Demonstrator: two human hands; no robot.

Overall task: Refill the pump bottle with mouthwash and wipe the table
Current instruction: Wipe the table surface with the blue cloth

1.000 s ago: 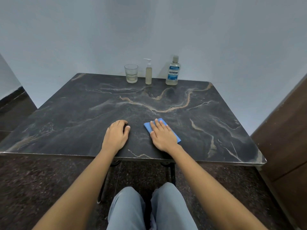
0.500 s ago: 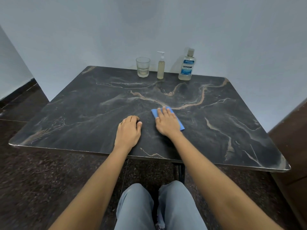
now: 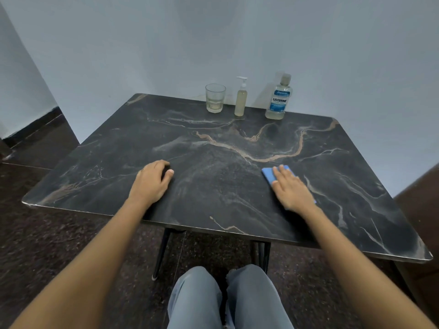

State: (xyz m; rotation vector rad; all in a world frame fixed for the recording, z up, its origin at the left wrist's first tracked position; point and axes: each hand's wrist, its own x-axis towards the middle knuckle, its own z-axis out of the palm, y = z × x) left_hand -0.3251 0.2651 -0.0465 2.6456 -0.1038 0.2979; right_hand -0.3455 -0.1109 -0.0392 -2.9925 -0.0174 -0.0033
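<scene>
Dark marble-look surface [image 3: 213, 186] fills most of the view, w/ its far edge against a pale wall. All places below are given rel. to the blue cloth [image 3: 269, 175], which lies flat on the surface, right of centre, nearer the front edge than the back.

Right hand [image 3: 293, 189] is pressed palm-down on the cloth, fingers spread flat, not clenched; only the cloth's far-left corner and a sliver at the right show past it. Cloth's long axis looks to run diagonally, far-left to near-right, roughly in line w/ the forearm. Left hand [image 3: 152, 180] sits well left of the cloth, loosely curled, resting on the surface, holding nothing.

Far behind the cloth, in a row at the back edge: mouthwash bottle [image 3: 278, 100] almost straight behind, capped; pump bottle [image 3: 240, 100] behind and slightly left, pump on, pale liquid inside; glass [image 3: 215, 98] further left.

Judgement: wiping step underway, refill prob. done. Right hand is the one on the cloth, so next stroke is its job; unwiped surface lies mostly left and right-front of the cloth.
</scene>
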